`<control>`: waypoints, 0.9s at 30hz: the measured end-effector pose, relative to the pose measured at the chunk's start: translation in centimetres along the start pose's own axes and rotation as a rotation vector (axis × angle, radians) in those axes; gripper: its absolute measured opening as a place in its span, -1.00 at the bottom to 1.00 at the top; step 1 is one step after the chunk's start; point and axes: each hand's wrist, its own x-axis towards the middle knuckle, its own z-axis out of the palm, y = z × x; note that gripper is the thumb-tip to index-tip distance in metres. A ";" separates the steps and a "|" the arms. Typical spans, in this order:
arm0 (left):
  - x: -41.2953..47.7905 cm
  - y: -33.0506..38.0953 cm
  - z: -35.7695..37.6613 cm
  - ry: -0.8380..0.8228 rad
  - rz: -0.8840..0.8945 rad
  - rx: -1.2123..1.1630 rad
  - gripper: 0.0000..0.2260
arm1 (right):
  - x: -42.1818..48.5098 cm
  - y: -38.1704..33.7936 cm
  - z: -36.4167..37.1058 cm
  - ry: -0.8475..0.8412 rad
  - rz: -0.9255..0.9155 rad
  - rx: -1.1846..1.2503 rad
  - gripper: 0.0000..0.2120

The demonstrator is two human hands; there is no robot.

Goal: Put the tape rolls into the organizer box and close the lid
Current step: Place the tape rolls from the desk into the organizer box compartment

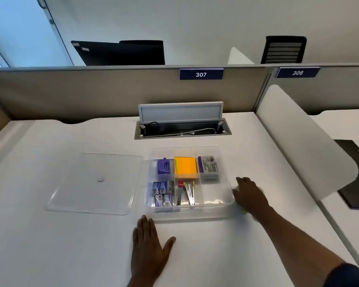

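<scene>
**Open organizer on the tabletop, one hand flat, the other over something at the box's right side**

A clear organizer box (192,212) sat near the middle of the white tabletop (71,245), its lid (95,183) off and lying flat just to its left, one edge of the lid touching or almost touching the box wall. The box was split into compartments. The far row held a purple item (163,166) on the left, an orange pad of sticky notes (186,167) in the middle and a grey-and-purple carton (208,168) on the right. In the near row, small blue-and-white boxes (162,193) filled the left compartment, two metal staple removers or similar tools (187,193) lay in the middle, and the near right compartment (214,193) looked bare.

The left hand (149,247) lay palm down on the tabletop just near of the box, fingers straight and together, thumb spread, holding nothing. The right hand (250,196) rested just beside the box's right wall, fingers curved downward over something pale; a small yellowish-green edge (244,211) showed under the wrist. Whether that was a tape roll, and whether the fingers were clamped on it, could not be told. No tape roll was plainly visible anywhere.

Far of the box, a cable hatch (182,129) in the tabletop stood with its flap raised, and the partition behind carried a sign reading 307 (201,74).
</scene>
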 end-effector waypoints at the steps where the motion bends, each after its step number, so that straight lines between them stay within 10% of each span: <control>1: 0.1 -0.1 0.0 0.030 0.015 -0.033 -0.05 | 0.3 -0.1 -0.1 -0.074 0.032 -0.023 -0.58; 13: 0.0 -0.6 0.9 0.087 0.013 0.038 -0.09 | 1.5 -0.1 -0.1 -0.236 0.030 -0.067 -0.74; 27: -0.1 -0.5 0.8 0.110 0.006 0.065 -0.12 | 4.7 -1.4 -3.9 0.081 0.038 0.305 -0.66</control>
